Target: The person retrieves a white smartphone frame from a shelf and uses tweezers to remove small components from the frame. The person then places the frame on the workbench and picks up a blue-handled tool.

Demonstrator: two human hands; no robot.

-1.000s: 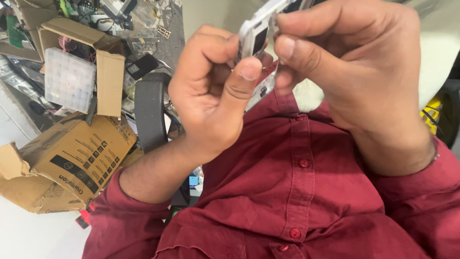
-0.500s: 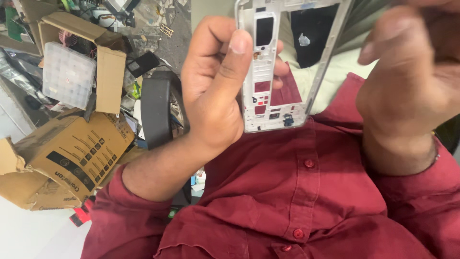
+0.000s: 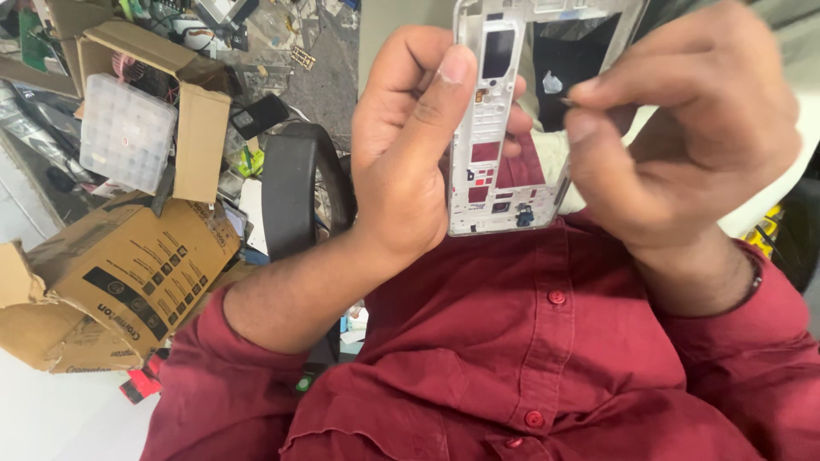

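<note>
At far left we see a creased brown cardboard box (image 3: 120, 273) lying on its side, and above it a clear plastic compartment case (image 3: 126, 132) with a gridded lid. Next comes a dark curved chair armrest (image 3: 290, 192). Our left hand (image 3: 410, 154) grips a thin white phone frame (image 3: 504, 128), a rigid rectangular shell with open cut-outs and small red and dark fittings near its lower end. The frame stands upright, its left edge held between thumb and fingers. Our right hand (image 3: 683, 145) sits just beside the frame's right edge, its grip narrow, thumb and forefinger pinched together; whether they hold anything, we cannot tell. Below lies a dark red buttoned shirt (image 3: 547, 358).
</note>
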